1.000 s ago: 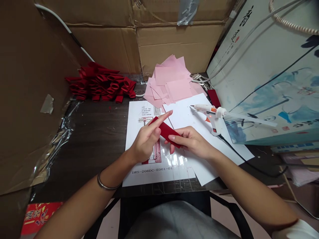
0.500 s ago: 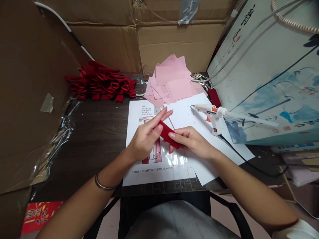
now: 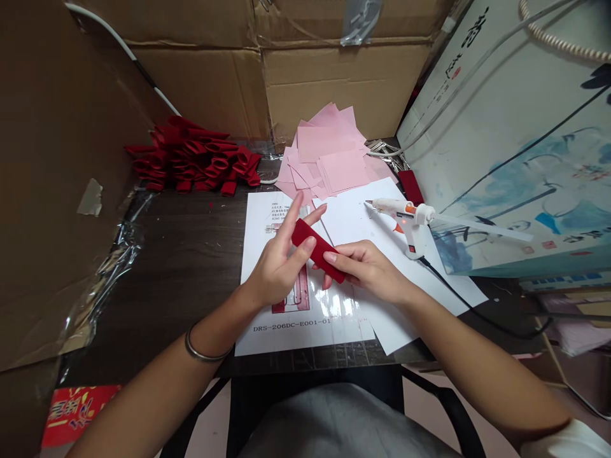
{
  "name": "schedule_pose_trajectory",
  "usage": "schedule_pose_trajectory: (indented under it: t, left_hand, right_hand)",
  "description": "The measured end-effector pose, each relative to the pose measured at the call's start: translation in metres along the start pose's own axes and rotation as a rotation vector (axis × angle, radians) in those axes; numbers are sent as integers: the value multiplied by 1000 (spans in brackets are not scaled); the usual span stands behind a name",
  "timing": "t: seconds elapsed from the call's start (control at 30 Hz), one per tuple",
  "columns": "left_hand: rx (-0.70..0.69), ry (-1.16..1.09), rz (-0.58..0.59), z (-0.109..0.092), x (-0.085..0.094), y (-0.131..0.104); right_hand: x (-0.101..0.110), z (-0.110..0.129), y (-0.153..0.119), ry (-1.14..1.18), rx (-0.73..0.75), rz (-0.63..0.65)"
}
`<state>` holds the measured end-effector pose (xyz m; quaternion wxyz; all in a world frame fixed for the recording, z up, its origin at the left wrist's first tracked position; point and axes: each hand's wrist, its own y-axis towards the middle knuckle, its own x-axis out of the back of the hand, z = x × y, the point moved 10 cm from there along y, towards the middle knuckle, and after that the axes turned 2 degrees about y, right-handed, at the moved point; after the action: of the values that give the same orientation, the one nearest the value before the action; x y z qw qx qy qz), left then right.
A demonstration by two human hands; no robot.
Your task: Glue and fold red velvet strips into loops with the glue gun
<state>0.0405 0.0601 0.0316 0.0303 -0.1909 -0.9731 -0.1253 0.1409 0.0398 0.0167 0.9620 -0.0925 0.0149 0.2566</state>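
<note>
dark surface (image 3: 191,242) stretches toward nine o'clock, meeting cardboard (image 3: 48,159); right hand (image 3: 370,268) pinches red strip (image 3: 319,258), left hand (image 3: 272,270) spreads fingers, thumb touching its eleven-o'clock end.

The flat red strip (image 3: 321,251) hides some fingers of the bare right hand (image 3: 375,270). The beige ribbed cord (image 3: 566,52) runs off the right edge.
</note>
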Motion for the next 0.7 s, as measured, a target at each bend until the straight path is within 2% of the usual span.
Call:
schedule_pose_trajectory:
  t: [0.13, 0.23, 0.37, 0.43, 0.6, 0.7]
  left_hand:
    - [7, -112, -166, 3, 14, 3]
    - [35, -75, -238, 3, 23, 3]
    - [43, 47, -174, -3, 20, 3]
    - [25, 60, -137, -6, 16, 2]
    - [106, -2, -104, 1, 9, -2]
    - [154, -21, -120, 8, 7, -3]
  right_hand:
    - [19, 7, -1, -78, 121, -210]
    - [34, 18, -9, -257, 264, -416]
    - [32, 43, -24, -553, 534, -581]
    - [32, 48, -30, -633, 603, -636]
    - [32, 53, -35, -742, 667, -684]
    - [35, 54, -36, -762, 638, -722]
